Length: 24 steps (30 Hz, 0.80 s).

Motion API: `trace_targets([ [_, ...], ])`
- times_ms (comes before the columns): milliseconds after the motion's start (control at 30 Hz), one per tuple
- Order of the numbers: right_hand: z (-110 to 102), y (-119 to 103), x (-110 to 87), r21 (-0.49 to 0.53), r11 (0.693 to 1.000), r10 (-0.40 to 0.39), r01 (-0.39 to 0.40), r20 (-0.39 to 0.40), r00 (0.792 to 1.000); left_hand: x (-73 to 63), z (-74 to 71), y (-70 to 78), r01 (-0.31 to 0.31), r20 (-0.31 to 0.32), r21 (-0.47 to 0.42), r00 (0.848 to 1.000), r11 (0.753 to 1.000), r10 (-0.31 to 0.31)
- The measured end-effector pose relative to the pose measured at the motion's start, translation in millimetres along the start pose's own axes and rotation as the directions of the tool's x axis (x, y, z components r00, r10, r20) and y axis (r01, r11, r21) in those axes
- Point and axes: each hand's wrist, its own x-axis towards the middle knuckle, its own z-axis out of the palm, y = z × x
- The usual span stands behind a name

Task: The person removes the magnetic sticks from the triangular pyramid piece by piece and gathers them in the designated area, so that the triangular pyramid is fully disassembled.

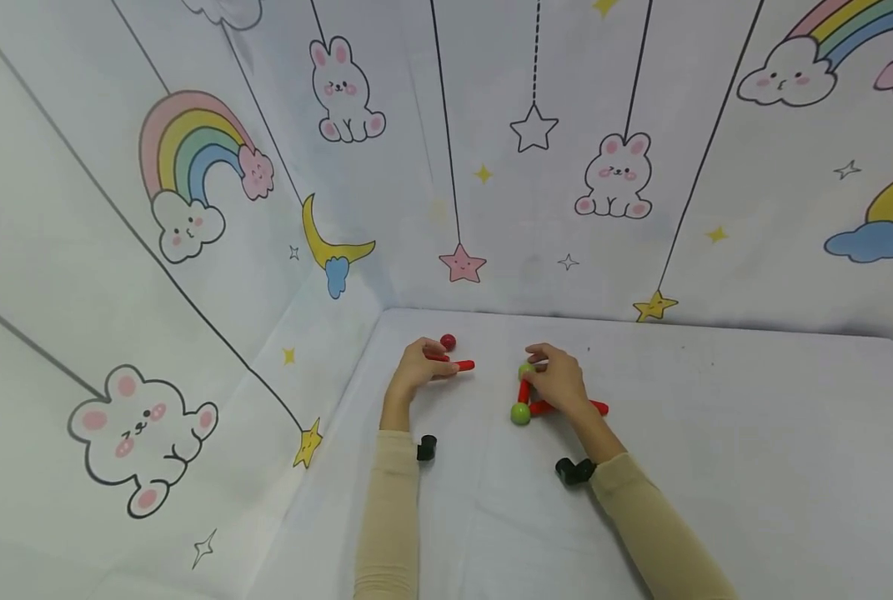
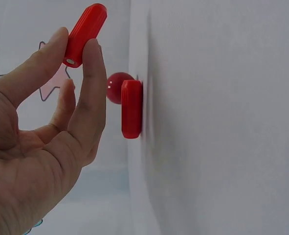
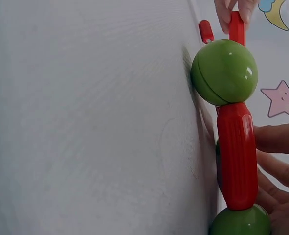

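My left hand (image 1: 425,365) pinches a short red rod (image 2: 85,34) between thumb and fingertips (image 2: 93,54), lifted just off the white table (image 1: 716,433). Close beside it a second red rod (image 2: 131,108) lies on the table, and a red ball (image 1: 448,342) sits just behind. My right hand (image 1: 547,373) curls its fingers (image 3: 276,142) around the far green ball (image 1: 524,370) of a small build. From that ball a red rod (image 3: 237,154) runs to a near green ball (image 1: 520,413). Another red rod (image 1: 594,407) lies under the palm, pointing right.
Cloth walls printed with rabbits, rainbows and stars close the table in on the left (image 1: 191,275) and at the back (image 1: 536,208). A black camera mount sits on each wrist (image 1: 427,447) (image 1: 572,471). White tabletop stretches to the right and towards me.
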Motion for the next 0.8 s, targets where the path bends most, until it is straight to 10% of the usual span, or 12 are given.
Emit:
trace_targets([
  [800,-2.3,-4.7,-2.7,-0.001,1.0,0.017,-0.017,0.007,1.0,3.1,-32.2,-20.9,0.093,-0.089,-0.161,0.99,0.983,-0.109],
])
